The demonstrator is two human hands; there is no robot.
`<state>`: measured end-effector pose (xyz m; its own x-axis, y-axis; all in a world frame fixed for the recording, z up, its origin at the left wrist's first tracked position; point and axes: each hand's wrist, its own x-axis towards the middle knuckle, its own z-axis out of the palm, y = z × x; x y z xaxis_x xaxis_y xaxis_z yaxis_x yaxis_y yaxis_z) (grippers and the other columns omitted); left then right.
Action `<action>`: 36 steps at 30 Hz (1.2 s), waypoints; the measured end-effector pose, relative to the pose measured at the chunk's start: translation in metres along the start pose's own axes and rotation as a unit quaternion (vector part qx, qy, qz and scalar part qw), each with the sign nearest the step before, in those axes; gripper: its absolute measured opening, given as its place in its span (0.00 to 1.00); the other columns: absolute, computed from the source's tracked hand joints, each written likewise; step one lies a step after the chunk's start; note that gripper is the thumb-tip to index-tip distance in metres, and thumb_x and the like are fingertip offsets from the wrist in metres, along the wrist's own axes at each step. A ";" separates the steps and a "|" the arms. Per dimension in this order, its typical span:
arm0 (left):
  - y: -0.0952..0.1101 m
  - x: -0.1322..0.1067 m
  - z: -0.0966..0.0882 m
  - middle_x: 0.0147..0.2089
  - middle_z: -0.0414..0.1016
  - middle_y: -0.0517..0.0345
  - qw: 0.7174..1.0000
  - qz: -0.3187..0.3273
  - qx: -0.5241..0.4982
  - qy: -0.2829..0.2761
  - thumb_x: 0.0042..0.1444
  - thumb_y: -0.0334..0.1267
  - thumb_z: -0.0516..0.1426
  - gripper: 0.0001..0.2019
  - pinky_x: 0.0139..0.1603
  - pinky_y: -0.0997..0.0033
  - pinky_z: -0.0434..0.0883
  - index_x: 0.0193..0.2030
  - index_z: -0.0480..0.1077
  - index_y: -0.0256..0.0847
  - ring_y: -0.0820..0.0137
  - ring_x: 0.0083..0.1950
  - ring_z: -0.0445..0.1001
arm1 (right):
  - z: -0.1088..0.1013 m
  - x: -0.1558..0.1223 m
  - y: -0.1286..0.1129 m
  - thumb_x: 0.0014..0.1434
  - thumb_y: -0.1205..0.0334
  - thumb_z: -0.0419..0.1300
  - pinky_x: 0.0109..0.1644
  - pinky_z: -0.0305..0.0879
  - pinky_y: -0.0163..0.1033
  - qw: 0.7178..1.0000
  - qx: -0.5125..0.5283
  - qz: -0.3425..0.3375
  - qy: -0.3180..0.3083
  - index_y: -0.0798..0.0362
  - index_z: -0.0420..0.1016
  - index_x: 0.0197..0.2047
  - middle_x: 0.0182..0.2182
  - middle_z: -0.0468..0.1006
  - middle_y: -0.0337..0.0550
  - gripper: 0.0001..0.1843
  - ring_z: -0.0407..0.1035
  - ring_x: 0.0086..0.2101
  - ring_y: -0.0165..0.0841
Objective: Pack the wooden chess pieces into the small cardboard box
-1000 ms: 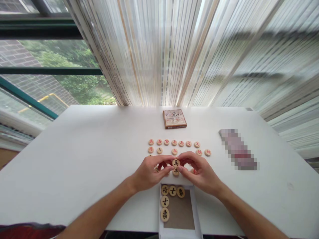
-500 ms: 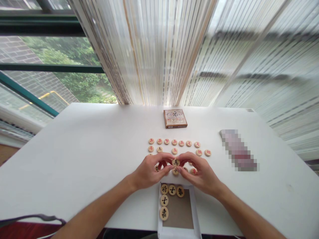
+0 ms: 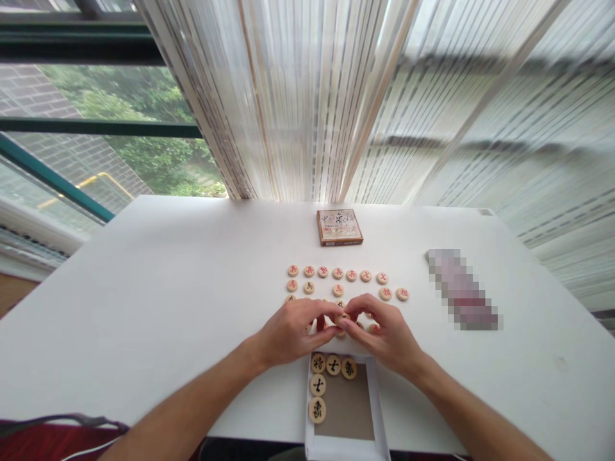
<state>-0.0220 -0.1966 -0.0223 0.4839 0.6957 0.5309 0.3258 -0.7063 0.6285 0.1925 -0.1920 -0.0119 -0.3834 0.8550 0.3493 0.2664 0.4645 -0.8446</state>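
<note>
Between the fingertips of both hands is a round wooden xiangqi piece [image 3: 342, 318], mostly covered by the fingers. My left hand [image 3: 294, 326] pinches it from the left and my right hand [image 3: 380, 324] from the right, just above the rows of pieces. Below them a shallow white box tray [image 3: 377, 410] holds several black-marked pieces along its top and left sides, among them a corner piece [image 3: 318, 363]. Beyond the hands lies a row of red-marked pieces [image 3: 337, 273], with a second, gappy row [image 3: 338, 291] nearer. Pieces under the hands are partly hidden.
A flat printed box [image 3: 340, 227] lies farther back on the white table [image 3: 168, 307]. To the right is a pixelated object [image 3: 461, 291]. A window and a striped curtain [image 3: 307, 102] stand behind the table. A dark strap [image 3: 62, 419] is at lower left.
The held piece has tipped, so its black-marked face no longer shows, and the fingertips cover more of it. Both hands stay in nearly the same place.
</note>
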 end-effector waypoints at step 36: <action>0.005 0.002 -0.001 0.40 0.80 0.53 0.952 -0.208 -0.224 -0.011 0.61 0.39 0.64 0.13 0.33 0.76 0.72 0.49 0.72 0.36 0.74 0.33 0.76 | 0.002 -0.004 0.008 0.63 0.70 0.63 0.37 0.74 0.37 0.990 -0.059 -0.129 -0.015 0.47 0.71 0.51 0.36 0.78 0.41 0.14 0.75 0.35 0.32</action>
<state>-0.0196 -0.1987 -0.0176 0.4066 0.8966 0.1753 0.1166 -0.2412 0.9634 0.1946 -0.1923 -0.0205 -0.4780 0.6981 0.5330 0.2570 0.6914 -0.6752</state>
